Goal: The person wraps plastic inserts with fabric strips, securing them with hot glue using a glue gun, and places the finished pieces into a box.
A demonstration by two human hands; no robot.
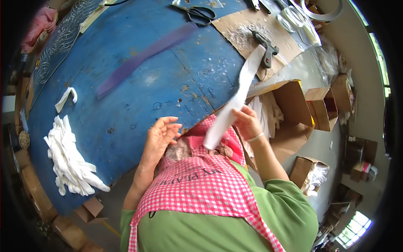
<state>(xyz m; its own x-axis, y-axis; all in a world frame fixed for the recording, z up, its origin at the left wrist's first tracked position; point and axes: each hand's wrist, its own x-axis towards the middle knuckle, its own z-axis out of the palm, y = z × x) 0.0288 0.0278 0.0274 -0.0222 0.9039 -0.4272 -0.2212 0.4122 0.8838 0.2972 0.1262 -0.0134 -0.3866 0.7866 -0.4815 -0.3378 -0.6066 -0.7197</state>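
A long white fabric strip is pinched by my right hand at the table's near edge. One end reaches up beside the black glue gun; the other hangs over my lap. My left hand holds nothing, its fingers loosely bent and apart, just over the front edge of the blue table. Across the tabletop lies a sheer purple ribbon. To the left is a heap of white fabric strips, with a single curled white piece above it.
Black-handled scissors lie at the far side. A glue-smeared cardboard sheet sits under the glue gun. Open cardboard boxes with white pieces stand at the right, near clear coiled strips. Wire coils line the far left.
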